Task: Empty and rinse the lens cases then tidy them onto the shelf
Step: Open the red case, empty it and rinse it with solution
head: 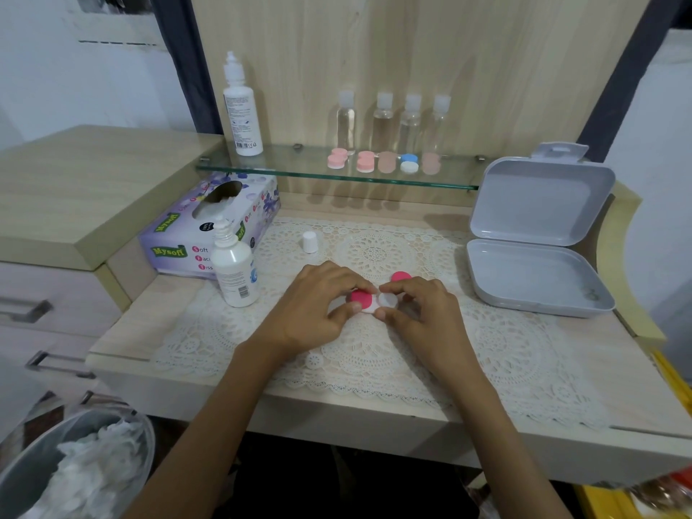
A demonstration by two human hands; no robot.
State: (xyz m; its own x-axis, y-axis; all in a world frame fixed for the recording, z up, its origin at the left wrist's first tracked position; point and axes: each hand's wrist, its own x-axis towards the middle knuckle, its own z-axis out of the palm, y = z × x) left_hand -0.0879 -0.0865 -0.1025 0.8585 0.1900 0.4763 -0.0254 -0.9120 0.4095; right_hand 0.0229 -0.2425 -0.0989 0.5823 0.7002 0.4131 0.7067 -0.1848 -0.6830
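A white lens case (387, 300) lies on the lace mat between my hands. Its left well wears a pink cap (361, 298); its right well is uncovered. My left hand (318, 305) pinches the capped side with thumb and fingers. My right hand (419, 312) pinches the open side. A loose pink cap (400, 276) rests on the mat just behind my right hand. On the glass shelf (299, 170) stand several closed lens cases (365, 161), pink, beige and one blue and white (409, 163).
An uncapped solution bottle (234, 267) stands left of my hands, its white cap (310, 241) on the mat behind. A tissue box (209, 226) sits at left, an open grey plastic box (535, 264) at right. Several clear bottles (384, 121) line the shelf. A bin (75, 466) holds tissues below left.
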